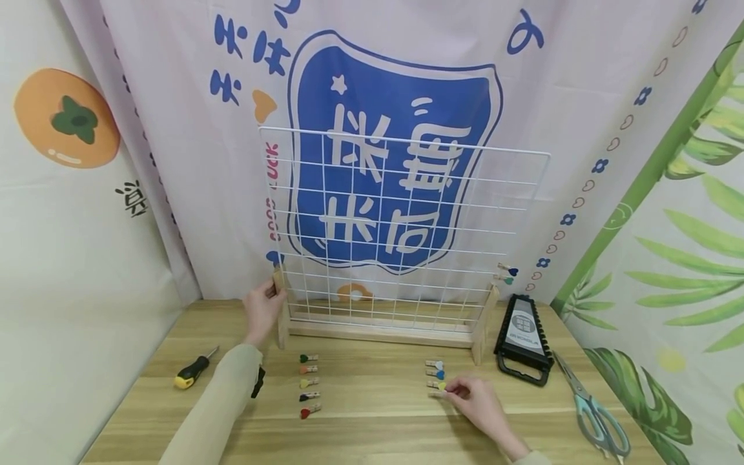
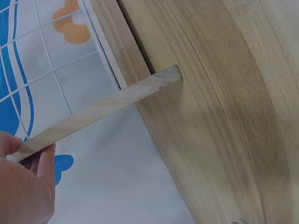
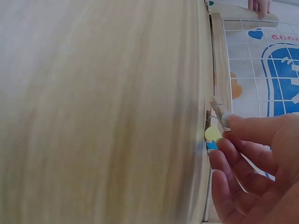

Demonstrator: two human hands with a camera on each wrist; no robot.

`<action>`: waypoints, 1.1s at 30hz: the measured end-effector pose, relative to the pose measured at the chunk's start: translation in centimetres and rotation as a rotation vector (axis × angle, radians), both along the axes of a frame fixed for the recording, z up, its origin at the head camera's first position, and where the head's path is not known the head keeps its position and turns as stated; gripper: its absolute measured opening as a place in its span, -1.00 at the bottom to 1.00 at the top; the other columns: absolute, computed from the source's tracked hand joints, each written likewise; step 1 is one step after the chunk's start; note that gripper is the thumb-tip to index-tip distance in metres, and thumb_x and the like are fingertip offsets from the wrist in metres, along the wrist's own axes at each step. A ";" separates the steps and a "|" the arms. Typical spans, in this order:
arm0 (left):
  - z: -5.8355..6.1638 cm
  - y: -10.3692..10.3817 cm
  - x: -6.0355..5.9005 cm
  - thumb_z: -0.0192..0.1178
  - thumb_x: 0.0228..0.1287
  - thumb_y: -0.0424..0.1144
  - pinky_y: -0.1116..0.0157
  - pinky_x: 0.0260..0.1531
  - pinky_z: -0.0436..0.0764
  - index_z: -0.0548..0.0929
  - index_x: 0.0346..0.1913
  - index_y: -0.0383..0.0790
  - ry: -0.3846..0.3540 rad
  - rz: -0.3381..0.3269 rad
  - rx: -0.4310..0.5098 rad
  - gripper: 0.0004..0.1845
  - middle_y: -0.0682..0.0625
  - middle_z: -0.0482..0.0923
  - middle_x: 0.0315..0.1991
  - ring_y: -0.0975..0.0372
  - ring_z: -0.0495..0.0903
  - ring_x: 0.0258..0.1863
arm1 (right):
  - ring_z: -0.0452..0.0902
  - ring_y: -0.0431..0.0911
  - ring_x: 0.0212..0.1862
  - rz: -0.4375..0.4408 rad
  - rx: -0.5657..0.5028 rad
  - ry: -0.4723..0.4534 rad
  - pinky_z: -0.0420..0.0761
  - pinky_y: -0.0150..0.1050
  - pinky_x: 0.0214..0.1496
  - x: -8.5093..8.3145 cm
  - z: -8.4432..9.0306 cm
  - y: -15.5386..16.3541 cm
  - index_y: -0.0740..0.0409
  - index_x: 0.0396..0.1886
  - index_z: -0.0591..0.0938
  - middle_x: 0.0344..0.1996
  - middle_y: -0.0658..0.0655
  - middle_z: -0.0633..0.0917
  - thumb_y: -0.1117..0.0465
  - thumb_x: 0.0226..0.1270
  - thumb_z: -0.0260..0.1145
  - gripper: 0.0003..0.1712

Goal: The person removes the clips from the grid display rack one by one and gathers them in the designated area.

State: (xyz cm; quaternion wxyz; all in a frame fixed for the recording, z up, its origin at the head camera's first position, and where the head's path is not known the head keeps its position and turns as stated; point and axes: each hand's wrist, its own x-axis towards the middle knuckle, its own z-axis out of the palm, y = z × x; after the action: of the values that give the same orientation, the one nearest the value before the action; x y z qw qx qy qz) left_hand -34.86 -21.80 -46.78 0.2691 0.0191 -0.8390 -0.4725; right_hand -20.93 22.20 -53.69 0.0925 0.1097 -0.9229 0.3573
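My left hand (image 1: 263, 307) grips the top of the left wooden post (image 1: 281, 310) of a stand; in the left wrist view, thumb and fingers pinch that post's end. A white wire grid (image 1: 378, 226) stands upright in the wooden stand. My right hand (image 1: 478, 403) is low over the table, pinching a small wooden clothespin (image 3: 217, 108) between thumb and index finger; the fingertips hide its decorated end. Right beside it lie clothespins with a yellow heart (image 1: 442, 386), a blue heart (image 1: 440, 374) and a white heart (image 1: 438, 365).
Several heart clothespins, among them a red one (image 1: 305, 413), lie in a column at left. Two clothespins (image 1: 508, 281) are clipped to the grid's right edge. A screwdriver (image 1: 194, 371) lies far left; a black case (image 1: 523, 339) and scissors (image 1: 593, 413) lie at right.
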 end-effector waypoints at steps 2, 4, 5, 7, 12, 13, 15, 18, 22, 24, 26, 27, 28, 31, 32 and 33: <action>-0.1 0.0 0.0 0.17 0.26 -0.43 0.64 -0.41 0.54 0.71 -0.24 -0.43 0.005 0.006 -0.001 -0.86 -0.34 0.75 -0.19 -0.08 0.76 -0.20 | 0.47 -0.45 -0.49 0.006 0.020 -0.014 0.53 -0.50 -0.43 0.0 -0.1 -0.1 0.07 -0.44 0.72 -0.51 -0.06 0.73 0.26 0.11 0.51 -0.92; -0.2 0.0 -0.1 0.17 0.26 -0.43 0.65 -0.42 0.52 0.71 -0.24 -0.43 0.004 0.007 0.000 -0.86 -0.34 0.75 -0.20 -0.09 0.76 -0.20 | 0.45 -0.46 -0.50 0.015 0.034 -0.020 0.51 -0.49 -0.44 -0.1 -0.2 -0.1 0.07 -0.45 0.72 -0.51 -0.07 0.72 0.24 0.11 0.51 -0.91; -0.2 0.0 -0.1 0.17 0.26 -0.43 0.64 -0.41 0.52 0.71 -0.23 -0.43 0.003 0.005 0.000 -0.86 -0.35 0.74 -0.20 -0.09 0.76 -0.20 | 0.44 -0.46 -0.50 0.020 0.041 -0.020 0.50 -0.49 -0.45 -0.1 -0.2 -0.2 0.06 -0.46 0.72 -0.51 -0.07 0.72 0.24 0.11 0.51 -0.91; -0.2 0.0 -0.1 0.17 0.27 -0.43 0.60 -0.38 0.57 0.71 -0.21 -0.43 -0.009 0.004 0.004 -0.85 -0.35 0.74 -0.18 -0.10 0.76 -0.18 | 0.43 -0.46 -0.50 0.027 0.054 -0.018 0.48 -0.49 -0.45 -0.1 -0.2 -0.2 0.06 -0.46 0.72 -0.51 -0.07 0.71 0.23 0.11 0.52 -0.90; -0.1 0.0 -0.1 0.15 0.28 -0.43 0.25 -0.21 0.75 0.70 -0.17 -0.44 -0.032 0.004 0.010 -0.83 -0.37 0.72 -0.11 -0.13 0.75 -0.12 | 0.38 -0.46 -0.49 0.036 0.085 -0.026 0.45 -0.50 -0.45 -0.1 -0.2 -0.2 0.04 -0.46 0.74 -0.51 -0.09 0.67 0.21 0.11 0.52 -0.92; -0.1 0.0 -0.1 0.15 0.28 -0.43 0.19 -0.19 0.75 0.69 -0.18 -0.44 -0.033 0.007 0.007 -0.83 -0.36 0.72 -0.11 -0.13 0.75 -0.12 | 0.38 -0.46 -0.49 0.038 0.087 -0.030 0.44 -0.50 -0.45 -0.1 -0.2 -0.2 0.04 -0.46 0.75 -0.51 -0.09 0.66 0.21 0.11 0.52 -0.93; 0.0 0.1 -0.1 0.16 0.28 -0.42 0.15 -0.18 0.75 0.70 -0.19 -0.43 -0.034 0.013 0.003 -0.84 -0.35 0.73 -0.12 -0.12 0.76 -0.12 | 0.36 -0.46 -0.49 0.041 0.089 -0.038 0.43 -0.50 -0.46 -0.1 -0.2 -0.2 0.03 -0.46 0.75 -0.52 -0.10 0.65 0.20 0.11 0.52 -0.93; 0.0 0.1 0.0 0.17 0.27 -0.42 0.16 -0.21 0.75 0.70 -0.22 -0.43 -0.027 0.019 -0.006 -0.86 -0.34 0.74 -0.14 -0.11 0.76 -0.15 | 0.36 -0.46 -0.50 0.040 0.083 -0.050 0.42 -0.50 -0.46 0.0 -0.3 -0.1 0.04 -0.46 0.75 -0.52 -0.10 0.64 0.21 0.11 0.52 -0.93; 0.0 0.1 0.0 0.17 0.27 -0.42 0.20 -0.23 0.75 0.70 -0.22 -0.43 -0.027 0.020 -0.003 -0.86 -0.34 0.74 -0.14 -0.11 0.76 -0.15 | 0.36 -0.45 -0.51 0.029 0.080 -0.061 0.42 -0.50 -0.47 0.0 -0.4 -0.1 0.04 -0.45 0.74 -0.52 -0.09 0.63 0.22 0.10 0.52 -0.92; 0.0 0.1 0.0 0.17 0.28 -0.42 0.21 -0.24 0.75 0.69 -0.22 -0.43 -0.029 0.018 0.000 -0.86 -0.34 0.74 -0.14 -0.11 0.76 -0.15 | 0.37 -0.44 -0.51 0.020 0.079 -0.073 0.42 -0.49 -0.47 0.0 -0.3 0.0 0.04 -0.45 0.74 -0.51 -0.09 0.64 0.21 0.10 0.52 -0.91; 0.0 0.1 0.0 0.17 0.28 -0.42 0.22 -0.23 0.75 0.69 -0.21 -0.43 -0.030 0.015 0.002 -0.86 -0.35 0.73 -0.13 -0.11 0.76 -0.15 | 0.38 -0.44 -0.50 0.012 0.078 -0.086 0.44 -0.49 -0.46 0.0 -0.1 0.1 0.03 -0.43 0.73 -0.50 -0.08 0.65 0.21 0.09 0.53 -0.91; 0.0 0.2 -0.1 0.17 0.28 -0.42 0.22 -0.23 0.75 0.69 -0.21 -0.43 -0.030 0.015 0.002 -0.86 -0.35 0.73 -0.13 -0.11 0.76 -0.14 | 0.40 -0.44 -0.50 0.007 0.080 -0.088 0.45 -0.49 -0.45 -0.1 0.1 0.2 0.04 -0.42 0.73 -0.50 -0.08 0.67 0.20 0.10 0.52 -0.91; 0.0 0.2 -0.1 0.17 0.28 -0.42 0.22 -0.23 0.75 0.69 -0.21 -0.44 -0.029 0.016 0.001 -0.86 -0.35 0.73 -0.13 -0.11 0.76 -0.14 | 0.41 -0.44 -0.49 0.000 0.081 -0.084 0.47 -0.50 -0.44 -0.2 0.3 0.3 0.04 -0.41 0.73 -0.49 -0.08 0.68 0.21 0.10 0.52 -0.91; -0.1 0.1 -0.2 0.17 0.27 -0.42 0.28 -0.25 0.74 0.70 -0.22 -0.43 -0.024 0.023 -0.004 -0.86 -0.34 0.74 -0.14 -0.10 0.76 -0.15 | 0.50 -0.39 -0.47 -0.015 0.076 -0.026 0.54 -0.49 -0.39 -0.6 1.5 0.7 0.11 -0.37 0.74 -0.47 -0.03 0.73 0.27 0.10 0.50 -0.90; -0.1 0.1 -0.2 0.18 0.27 -0.42 0.32 -0.26 0.73 0.70 -0.22 -0.42 -0.025 0.025 -0.003 -0.86 -0.33 0.74 -0.14 -0.10 0.76 -0.15 | 0.53 -0.36 -0.46 -0.023 0.071 0.008 0.57 -0.49 -0.38 -0.8 2.0 0.9 0.14 -0.36 0.74 -0.46 0.00 0.74 0.30 0.09 0.50 -0.89; -0.1 0.1 -0.2 0.18 0.27 -0.42 0.36 -0.28 0.72 0.70 -0.22 -0.42 -0.025 0.027 -0.003 -0.86 -0.33 0.74 -0.14 -0.10 0.76 -0.15 | 0.56 -0.32 -0.46 -0.031 0.068 0.052 0.59 -0.49 -0.38 -1.0 2.5 1.1 0.17 -0.36 0.74 -0.46 0.02 0.74 0.33 0.08 0.50 -0.88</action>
State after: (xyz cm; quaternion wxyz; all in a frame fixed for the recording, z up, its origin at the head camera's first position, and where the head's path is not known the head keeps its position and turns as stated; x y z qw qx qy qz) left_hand -35.06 -21.73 -46.90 0.2649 0.0361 -0.8427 -0.4674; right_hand -21.93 23.26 -51.16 0.1181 0.1076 -0.9334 0.3213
